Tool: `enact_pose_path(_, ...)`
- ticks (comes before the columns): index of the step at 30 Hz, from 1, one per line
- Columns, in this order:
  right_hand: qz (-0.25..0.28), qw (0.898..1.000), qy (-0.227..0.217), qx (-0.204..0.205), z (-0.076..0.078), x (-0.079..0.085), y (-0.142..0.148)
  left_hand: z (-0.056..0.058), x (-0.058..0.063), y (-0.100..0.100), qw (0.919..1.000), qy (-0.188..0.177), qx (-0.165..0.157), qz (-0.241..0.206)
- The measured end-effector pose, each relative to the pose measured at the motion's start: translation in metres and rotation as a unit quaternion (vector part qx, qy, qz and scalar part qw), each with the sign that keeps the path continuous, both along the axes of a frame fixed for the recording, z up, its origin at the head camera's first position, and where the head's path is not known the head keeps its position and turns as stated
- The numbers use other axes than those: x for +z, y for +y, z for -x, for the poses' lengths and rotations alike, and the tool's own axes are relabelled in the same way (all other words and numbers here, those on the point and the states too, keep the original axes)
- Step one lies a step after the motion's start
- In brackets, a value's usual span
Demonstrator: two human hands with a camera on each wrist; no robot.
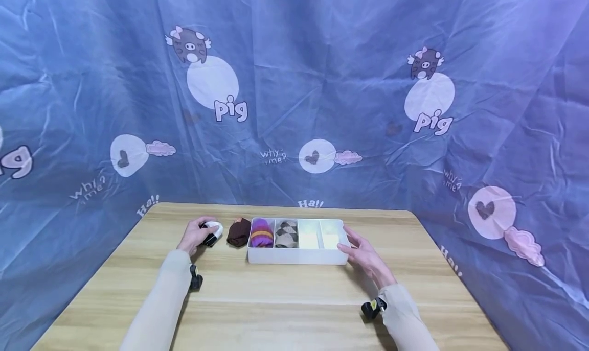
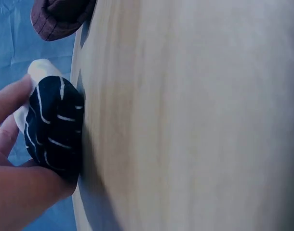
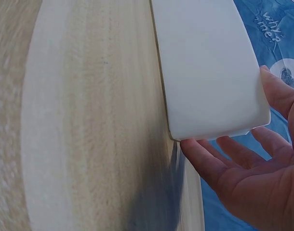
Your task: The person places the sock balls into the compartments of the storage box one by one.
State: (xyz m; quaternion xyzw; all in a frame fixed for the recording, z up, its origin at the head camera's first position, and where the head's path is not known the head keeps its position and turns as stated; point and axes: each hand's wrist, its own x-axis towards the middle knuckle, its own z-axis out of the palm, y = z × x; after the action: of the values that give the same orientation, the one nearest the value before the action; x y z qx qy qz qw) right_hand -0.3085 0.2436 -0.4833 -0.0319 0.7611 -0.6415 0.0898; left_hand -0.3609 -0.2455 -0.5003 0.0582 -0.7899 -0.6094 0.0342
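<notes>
Black-and-white sock bundle (image 2: 55,125) is at the left of the table (image 1: 276,310), beyond the brown bundle (image 1: 239,233) from the white box (image 1: 299,256). Our left hand (image 1: 194,235) has thumb and fingers closed round it; whether it is off the wood yet, we cannot tell. Our right hand (image 1: 365,254) grips the box's right end, thumb and fingers bent about the corner. The purple striped bundle (image 1: 262,233) and the grey checked bundle (image 1: 287,234) fill the two left compartments; we see nothing in the two on the right.

We judge this to be the picking-up step — one of two bundles outside the box. The next move would likely call for lifting over the brown bundle and lowering into the third compartment — box held steady.
</notes>
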Motion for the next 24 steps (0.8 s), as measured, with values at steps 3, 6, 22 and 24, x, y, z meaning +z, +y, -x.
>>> enact_pose_path(3,-0.003,1.0,-0.002,-0.002,0.0,0.002,0.0,0.0,0.002,0.0,0.9996,0.002,-0.012,0.027)
enact_pose_path(6,-0.006,1.0,-0.006,0.001,-0.001,0.004,0.0,-0.002,0.005,0.0,0.998,0.0,-0.018,0.06)
enact_pose_path(22,-0.001,1.0,-0.008,0.008,-0.003,0.001,0.002,-0.008,0.021,0.0,0.9988,0.002,0.041,0.025)
enact_pose_path(24,-0.002,1.0,-0.007,0.004,-0.001,0.002,0.002,-0.006,0.025,0.004,0.9979,0.018,0.061,-0.011)
